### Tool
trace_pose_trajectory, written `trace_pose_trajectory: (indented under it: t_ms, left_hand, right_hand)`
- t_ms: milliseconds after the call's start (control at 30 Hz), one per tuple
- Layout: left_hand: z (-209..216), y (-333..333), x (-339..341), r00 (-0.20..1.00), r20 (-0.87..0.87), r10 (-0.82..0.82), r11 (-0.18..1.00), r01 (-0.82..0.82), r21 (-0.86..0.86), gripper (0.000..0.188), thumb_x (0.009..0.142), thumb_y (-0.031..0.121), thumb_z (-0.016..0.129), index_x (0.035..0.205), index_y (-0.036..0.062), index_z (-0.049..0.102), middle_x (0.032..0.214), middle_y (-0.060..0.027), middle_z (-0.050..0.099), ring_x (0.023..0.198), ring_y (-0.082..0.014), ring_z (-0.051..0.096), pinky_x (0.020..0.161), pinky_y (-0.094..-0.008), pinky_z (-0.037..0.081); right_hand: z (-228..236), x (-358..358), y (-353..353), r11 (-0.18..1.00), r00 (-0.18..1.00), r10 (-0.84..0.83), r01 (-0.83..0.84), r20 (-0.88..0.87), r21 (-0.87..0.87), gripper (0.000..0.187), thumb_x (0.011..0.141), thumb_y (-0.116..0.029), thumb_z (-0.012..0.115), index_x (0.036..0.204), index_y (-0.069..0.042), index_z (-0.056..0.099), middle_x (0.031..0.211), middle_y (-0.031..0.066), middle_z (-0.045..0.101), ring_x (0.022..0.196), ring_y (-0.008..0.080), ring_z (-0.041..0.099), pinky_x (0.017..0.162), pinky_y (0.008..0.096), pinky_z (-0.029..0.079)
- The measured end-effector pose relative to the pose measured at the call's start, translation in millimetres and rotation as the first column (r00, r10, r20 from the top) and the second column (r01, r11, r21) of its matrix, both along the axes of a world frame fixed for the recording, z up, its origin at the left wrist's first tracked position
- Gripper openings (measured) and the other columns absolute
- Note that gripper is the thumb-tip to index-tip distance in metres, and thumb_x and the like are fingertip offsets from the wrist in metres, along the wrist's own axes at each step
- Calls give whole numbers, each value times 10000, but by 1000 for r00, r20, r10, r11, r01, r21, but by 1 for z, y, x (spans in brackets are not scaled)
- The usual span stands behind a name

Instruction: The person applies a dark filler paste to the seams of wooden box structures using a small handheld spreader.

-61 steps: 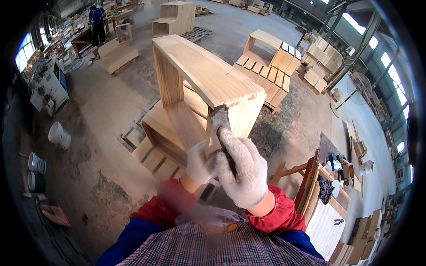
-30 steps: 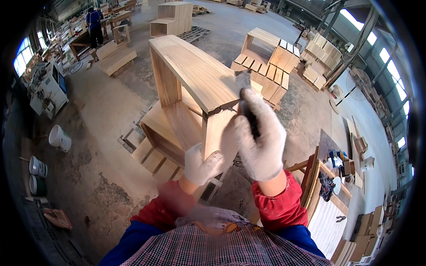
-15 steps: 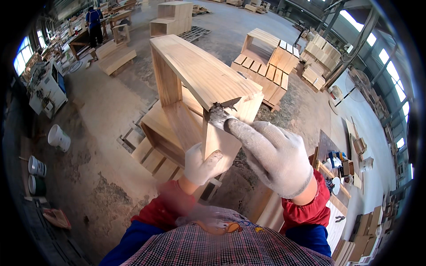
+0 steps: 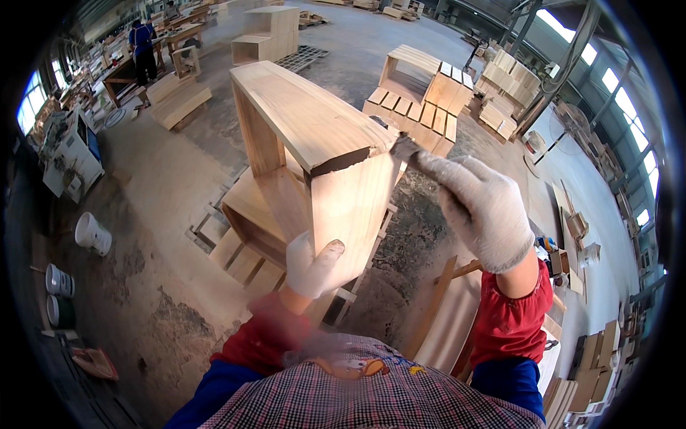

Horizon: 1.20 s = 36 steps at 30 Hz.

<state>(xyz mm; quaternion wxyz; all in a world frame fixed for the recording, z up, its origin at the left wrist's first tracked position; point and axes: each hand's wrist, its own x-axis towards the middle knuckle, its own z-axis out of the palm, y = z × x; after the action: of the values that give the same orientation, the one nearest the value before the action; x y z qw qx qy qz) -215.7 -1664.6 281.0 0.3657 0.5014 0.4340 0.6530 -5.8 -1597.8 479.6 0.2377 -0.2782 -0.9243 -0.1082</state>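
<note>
A pale wooden box (image 4: 307, 114) with an open side stands tilted before me on other wooden pieces. My left hand (image 4: 312, 266), in a whitish glove, grips its near panel, the stained thumb lying on the outer face and the fingers hidden behind. Dark brown paste (image 4: 341, 161) runs along the joint at the top of that panel. My right hand (image 4: 489, 207), gloved too, is at the joint's right corner, index finger pointing forward and the others curled. Dark matter covers its tip; whether a small tool is held there I cannot make out.
Beneath the box lie an open wooden case (image 4: 250, 214) and slats. Slatted wooden units (image 4: 414, 107) stand beyond it, with a stacked cabinet (image 4: 268, 36) farther back. White buckets (image 4: 93, 234) are on the left floor. A person (image 4: 143, 50) stands far left beside workbenches.
My right hand has moved right and away, from the joint's left end to its right corner. A dark strip of paste now shows along the edge. My left hand keeps its hold on the box.
</note>
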Motion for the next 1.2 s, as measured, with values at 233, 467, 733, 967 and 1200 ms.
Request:
trace_pose_trajectory:
  t_ms: [233,467,733,967,1200]
  left_hand:
    - [1,-3,-5,1000,-1,-5,1000,5,13,289,872,84,545,1105,-63,633,947,-102,691,823,-156,633,738,-312,508]
    - [4,-5,-2,998,68,-5,999,2,36,276,866,35,485,1071,-96,616,820,-37,627,696,-76,534,620,-243,457]
    - [4,-8,-8,999,45,1,1000,-2,20,317,874,73,509,1119,-106,603,896,-64,652,740,-100,569,661,-253,479]
    - [5,-8,-5,997,80,5,998,-10,67,314,876,93,521,1107,-104,605,867,-52,641,728,-91,566,649,-247,476]
    - [0,-9,-11,996,86,-24,1000,25,-14,262,888,60,535,1092,-80,621,952,-83,669,829,-110,603,723,-273,498]
  right_hand:
    - [-30,-12,-8,986,951,134,-157,-277,-62,418,831,-15,590,1246,-63,609,793,113,608,664,246,652,596,350,544]
    - [-57,-44,0,972,862,126,-207,-492,-115,409,840,-20,598,1248,-57,605,906,149,627,761,300,658,689,353,541]
    - [-30,-28,-14,964,951,192,-229,-241,-137,437,852,-116,617,1288,-105,580,890,104,617,748,271,650,636,354,541]
    - [-17,-33,-14,982,982,188,-189,-21,-29,489,817,-148,635,1300,-166,562,894,73,601,706,249,639,583,341,532]
    - [-8,0,12,997,992,68,-71,-103,-32,394,811,-33,607,1191,-130,644,806,100,601,693,284,636,606,359,519]
